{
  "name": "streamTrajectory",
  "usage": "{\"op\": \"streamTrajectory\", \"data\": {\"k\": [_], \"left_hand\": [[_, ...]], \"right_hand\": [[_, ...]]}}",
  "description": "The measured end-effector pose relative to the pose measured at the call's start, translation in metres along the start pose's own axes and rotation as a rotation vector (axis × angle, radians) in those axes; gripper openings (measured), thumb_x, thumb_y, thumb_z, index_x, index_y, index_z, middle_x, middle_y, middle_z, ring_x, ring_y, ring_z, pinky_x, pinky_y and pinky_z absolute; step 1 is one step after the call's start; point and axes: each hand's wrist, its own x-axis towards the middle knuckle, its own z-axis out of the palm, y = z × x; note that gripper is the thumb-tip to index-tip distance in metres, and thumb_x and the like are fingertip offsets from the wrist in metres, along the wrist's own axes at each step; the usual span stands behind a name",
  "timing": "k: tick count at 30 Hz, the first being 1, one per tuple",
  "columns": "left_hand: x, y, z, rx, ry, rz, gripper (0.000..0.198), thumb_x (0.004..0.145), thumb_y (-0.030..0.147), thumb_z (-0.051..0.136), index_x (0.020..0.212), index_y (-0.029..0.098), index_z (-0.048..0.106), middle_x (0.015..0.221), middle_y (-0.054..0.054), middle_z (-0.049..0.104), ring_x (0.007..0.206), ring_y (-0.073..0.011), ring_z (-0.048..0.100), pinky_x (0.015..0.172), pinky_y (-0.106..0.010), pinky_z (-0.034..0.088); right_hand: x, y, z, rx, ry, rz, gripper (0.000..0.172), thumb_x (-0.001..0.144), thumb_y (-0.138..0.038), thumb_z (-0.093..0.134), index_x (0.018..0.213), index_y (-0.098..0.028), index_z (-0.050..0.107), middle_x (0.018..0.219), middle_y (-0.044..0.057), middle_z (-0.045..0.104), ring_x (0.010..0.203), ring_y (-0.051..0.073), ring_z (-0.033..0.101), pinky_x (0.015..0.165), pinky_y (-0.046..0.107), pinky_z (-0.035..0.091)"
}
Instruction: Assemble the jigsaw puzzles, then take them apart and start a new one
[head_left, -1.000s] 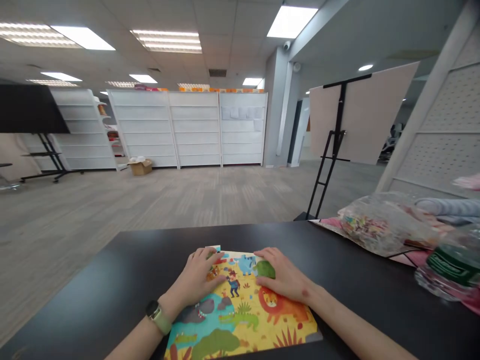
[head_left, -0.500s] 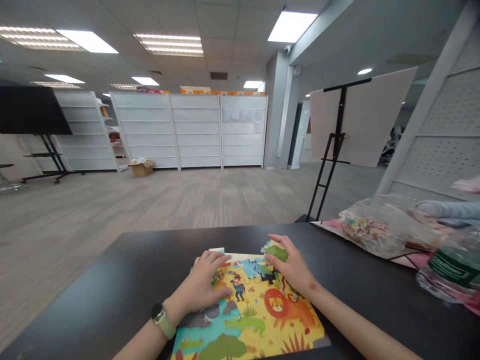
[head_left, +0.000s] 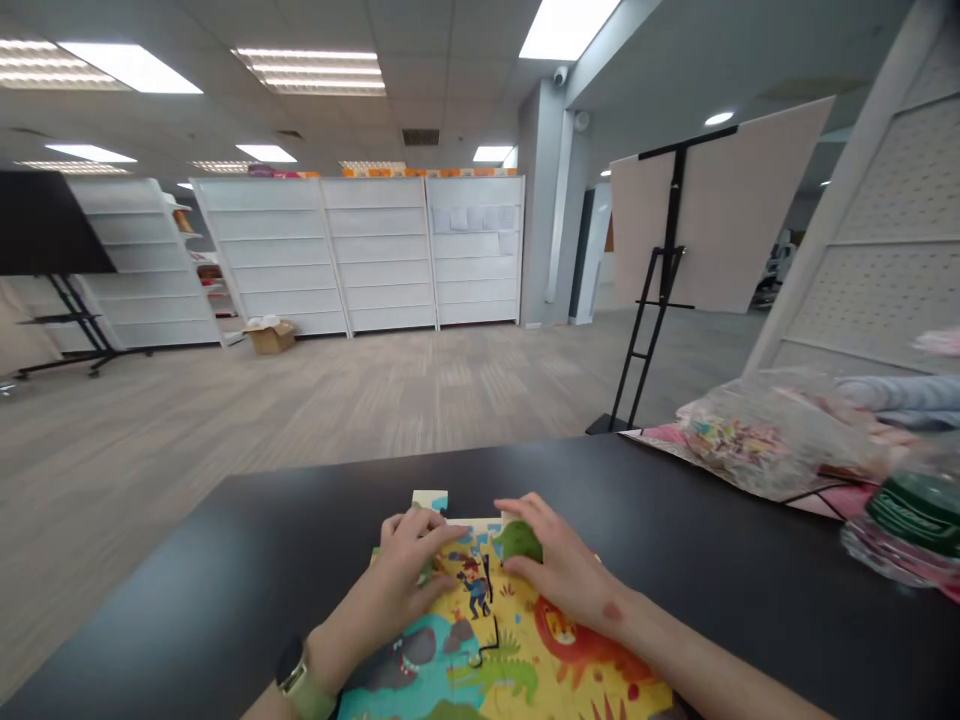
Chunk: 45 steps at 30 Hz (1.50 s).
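A colourful jigsaw puzzle (head_left: 420, 672) with animals lies on the black table. A dark crack runs down its middle, between the figure in a hat and the crocodile. My left hand (head_left: 411, 568) rests on the upper left of the puzzle, thumb and fingers apart. At the top edge, my right hand (head_left: 559, 555) pinches a puzzle piece (head_left: 521, 541) with a green bush between thumb and fingers; its wrist side covers part of the lion. Another puzzle piece (head_left: 430, 500) sticks out past the top left edge, beyond my left fingers.
On the right of the black table (head_left: 300, 520) are a clear plastic bag (head_left: 765, 435) of small bits and a plastic bottle (head_left: 911, 520) with a green label. Beyond the table stand an easel (head_left: 652, 310), white shelves (head_left: 382, 260) and a cardboard box (head_left: 271, 337).
My right hand has moved left with the green bush piece, towards my left hand. A crack has opened down the middle of the puzzle. The view has shifted slightly.
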Motion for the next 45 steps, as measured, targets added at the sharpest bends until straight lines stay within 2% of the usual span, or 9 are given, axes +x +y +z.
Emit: {"op": "streamTrajectory", "data": {"k": [6,10,15,19,22,28,34,38,45], "left_hand": [[0.002,0.002,-0.005,-0.255,0.205,-0.033,0.017,0.100,0.032,0.054,0.102,0.024,0.069,0.096,-0.005,0.066,0.092,-0.0230,0.062,0.085,-0.035,0.043],[0.001,0.003,-0.011,-0.324,0.310,0.025,0.021,0.102,0.030,0.050,0.105,0.024,0.070,0.096,-0.006,0.063,0.090,-0.0213,0.061,0.080,-0.032,0.046],[-0.004,0.015,-0.008,-0.258,0.193,0.134,0.028,0.104,0.024,0.044,0.120,0.027,0.067,0.108,-0.008,0.064,0.100,-0.0218,0.060,0.086,-0.033,0.047],[-0.004,0.014,0.004,-0.391,0.289,-0.090,0.031,0.104,0.034,0.046,0.131,0.026,0.059,0.107,-0.007,0.066,0.093,-0.0207,0.063,0.081,-0.031,0.049],[-0.002,0.006,0.009,-0.561,0.351,-0.280,0.042,0.103,0.044,0.045,0.139,0.022,0.049,0.097,-0.005,0.068,0.078,-0.0185,0.064,0.067,-0.027,0.050],[0.000,0.012,-0.001,-0.368,0.303,-0.194,0.032,0.101,0.039,0.046,0.123,0.021,0.063,0.113,-0.008,0.069,0.103,-0.0252,0.064,0.091,-0.034,0.048],[0.001,0.016,0.000,-0.387,0.256,-0.224,0.033,0.101,0.044,0.050,0.122,0.022,0.062,0.113,-0.008,0.071,0.101,-0.0246,0.067,0.091,-0.034,0.050],[0.003,0.012,0.005,-0.446,0.293,-0.276,0.038,0.097,0.048,0.056,0.125,0.022,0.059,0.109,-0.007,0.072,0.093,-0.0239,0.069,0.082,-0.032,0.054],[0.004,0.007,0.003,-0.948,0.348,-0.394,0.047,0.094,0.056,0.058,0.126,0.024,0.050,0.105,-0.005,0.071,0.086,-0.0218,0.072,0.079,-0.034,0.058]], "right_hand": [[0.004,0.018,-0.003,0.066,0.279,0.031,0.045,0.081,-0.019,0.068,0.125,-0.026,0.059,0.118,0.005,0.058,0.105,0.023,0.061,0.093,0.038,0.050],[-0.001,0.021,-0.003,-0.051,0.334,-0.202,0.025,0.092,-0.017,0.056,0.115,-0.026,0.062,0.109,0.005,0.057,0.096,0.019,0.062,0.087,0.034,0.052],[-0.005,0.013,0.003,-0.081,0.278,-0.403,0.023,0.095,-0.010,0.048,0.098,-0.025,0.064,0.098,0.003,0.061,0.089,0.017,0.063,0.081,0.029,0.051],[-0.002,0.016,0.001,0.067,0.380,-0.236,0.005,0.094,-0.022,0.057,0.097,-0.024,0.060,0.096,0.003,0.069,0.090,0.018,0.067,0.081,0.031,0.052],[0.001,0.019,-0.002,0.203,0.456,-0.066,0.012,0.094,-0.032,0.060,0.101,-0.024,0.056,0.087,0.000,0.069,0.077,0.018,0.067,0.072,0.029,0.051],[-0.003,0.006,-0.005,0.081,0.370,-0.132,0.013,0.092,-0.035,0.060,0.097,-0.024,0.060,0.095,0.004,0.068,0.087,0.021,0.065,0.080,0.033,0.051],[0.004,0.011,-0.001,0.444,0.406,0.102,0.029,0.094,-0.051,0.054,0.102,-0.024,0.048,0.087,0.001,0.064,0.077,0.019,0.063,0.070,0.030,0.051],[0.004,0.017,-0.001,0.275,0.271,0.115,0.024,0.093,-0.047,0.057,0.096,-0.024,0.049,0.081,-0.002,0.062,0.075,0.018,0.060,0.069,0.030,0.048],[-0.008,0.010,-0.005,-0.011,0.028,-0.040,0.039,0.093,-0.029,0.056,0.131,-0.021,0.057,0.124,0.010,0.067,0.114,0.026,0.061,0.100,0.042,0.046]]}}
